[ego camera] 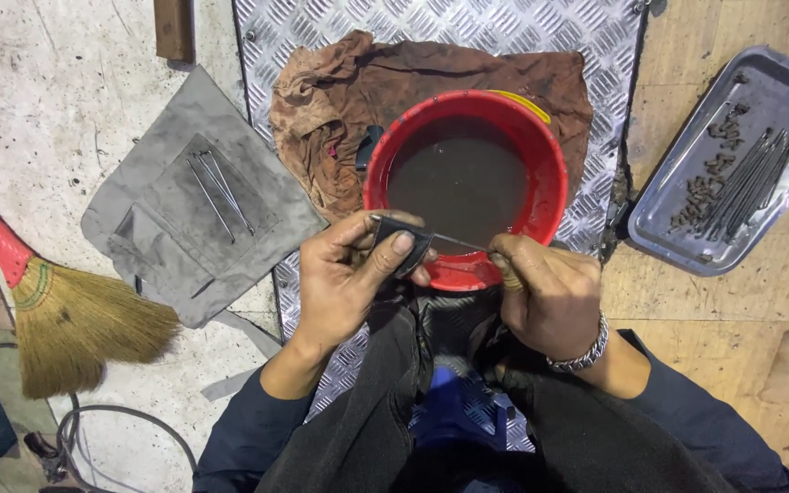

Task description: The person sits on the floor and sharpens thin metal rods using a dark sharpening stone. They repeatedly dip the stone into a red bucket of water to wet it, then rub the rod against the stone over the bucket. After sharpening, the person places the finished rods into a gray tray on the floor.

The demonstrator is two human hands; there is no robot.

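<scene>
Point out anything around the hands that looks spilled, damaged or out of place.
Nothing is spilled or broken. The red bowl holds murky dark liquid, and the brown rag under it is crumpled and stained. The metal tray sits askew.

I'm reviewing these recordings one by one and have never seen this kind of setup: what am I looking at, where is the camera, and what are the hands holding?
There is no machine here. One camera sits on a person's head and looks down at their own two bare hands and lap. The left hand pinches a small folded dark piece around a thin metal rod, while the right hand, wearing a metal bracelet, holds the rod's other end. Just beyond them stands a red bowl of murky liquid on a brown rag. To the right lies a metal tray with more rods and small parts; to the left, a grey cloth bearing a few rods, and a straw broom.
</scene>
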